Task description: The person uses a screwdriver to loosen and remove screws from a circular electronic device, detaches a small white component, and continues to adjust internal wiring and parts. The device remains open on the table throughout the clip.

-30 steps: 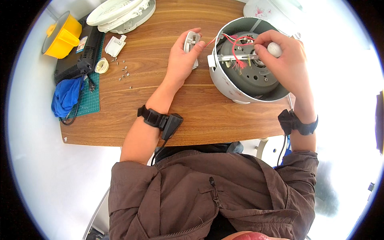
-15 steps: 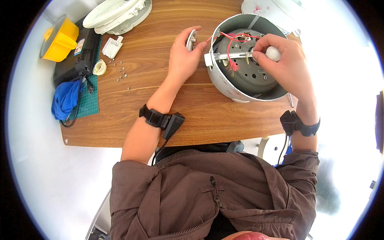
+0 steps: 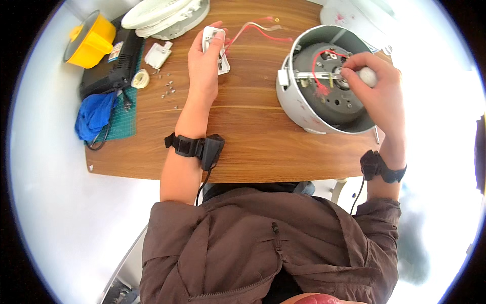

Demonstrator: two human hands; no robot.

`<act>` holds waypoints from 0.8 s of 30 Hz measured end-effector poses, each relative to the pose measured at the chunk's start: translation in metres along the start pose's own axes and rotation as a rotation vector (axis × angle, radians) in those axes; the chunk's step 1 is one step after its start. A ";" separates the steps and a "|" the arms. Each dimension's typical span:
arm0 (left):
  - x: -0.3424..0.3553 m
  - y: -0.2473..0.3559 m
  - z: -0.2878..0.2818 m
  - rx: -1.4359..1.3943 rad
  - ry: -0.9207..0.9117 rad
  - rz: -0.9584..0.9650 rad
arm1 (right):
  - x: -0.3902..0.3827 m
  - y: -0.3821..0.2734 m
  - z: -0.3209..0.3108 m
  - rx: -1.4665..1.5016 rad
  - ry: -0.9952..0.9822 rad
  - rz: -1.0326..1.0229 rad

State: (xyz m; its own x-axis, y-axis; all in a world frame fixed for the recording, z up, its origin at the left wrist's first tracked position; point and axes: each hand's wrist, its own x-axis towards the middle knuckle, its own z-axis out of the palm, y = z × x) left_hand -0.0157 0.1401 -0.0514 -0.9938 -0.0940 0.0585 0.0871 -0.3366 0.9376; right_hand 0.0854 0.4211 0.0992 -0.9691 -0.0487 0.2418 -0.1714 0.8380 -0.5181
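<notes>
My left hand [image 3: 205, 66] is closed on a white plastic panel [image 3: 221, 65], left of the cooker housing, with red and pale wires [image 3: 258, 29] trailing from it. My right hand [image 3: 372, 93] is closed over the right side of the round white metal housing [image 3: 296, 106], holding a white round object [image 3: 368, 76]; its fingertips are at a silver crossbar [image 3: 314, 75]. What the fingertips pinch is too small to make out. Inside the housing are a grey dished plate [image 3: 336, 109] and a red wire [image 3: 315, 66] ending in frayed sleeving.
White lids [image 3: 152, 15], a small white cover [image 3: 158, 54], a cream ring [image 3: 140, 78] and several screws [image 3: 167, 92] lie left. A yellow container [image 3: 93, 38], black device [image 3: 101, 78], blue cloth [image 3: 93, 114] and green mat [image 3: 124, 126] sit at the left edge. A white flowered pot [image 3: 349, 15] stands back right.
My left hand has moved left with the panel, drawing its wires out of the housing onto the table. The housing and my right hand appear a little farther right.
</notes>
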 end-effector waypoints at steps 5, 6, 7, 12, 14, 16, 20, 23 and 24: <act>0.014 0.014 -0.035 -0.228 -0.040 0.002 | -0.006 -0.013 -0.001 0.042 0.063 0.020; 0.011 0.020 -0.041 -0.238 -0.025 -0.011 | -0.007 -0.017 0.000 0.056 0.075 0.006; 0.010 0.021 -0.046 -0.260 -0.025 -0.019 | -0.012 -0.022 0.000 0.057 0.103 0.048; -0.003 0.031 -0.067 -0.177 -0.094 -0.046 | -0.049 -0.058 0.000 0.048 0.206 -0.038; -0.015 0.037 -0.075 -0.202 -0.038 -0.083 | -0.058 -0.073 0.009 0.103 0.136 -0.138; -0.026 0.041 -0.087 -0.203 0.013 -0.109 | -0.067 -0.087 0.026 0.214 0.034 -0.271; -0.031 0.051 -0.098 -0.259 0.094 -0.121 | -0.070 -0.107 0.065 0.318 -0.213 -0.425; -0.031 0.066 -0.139 -0.302 0.175 0.009 | -0.050 -0.121 0.088 0.364 -0.274 -0.421; -0.030 0.068 -0.154 -0.328 0.178 0.062 | -0.041 -0.122 0.100 0.355 -0.249 -0.443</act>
State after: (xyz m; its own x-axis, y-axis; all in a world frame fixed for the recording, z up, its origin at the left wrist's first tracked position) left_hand 0.0303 -0.0239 -0.0423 -0.9610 -0.2756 0.0242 0.1927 -0.6042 0.7732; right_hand 0.1283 0.2670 0.0708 -0.7976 -0.5115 0.3196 -0.5736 0.4795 -0.6641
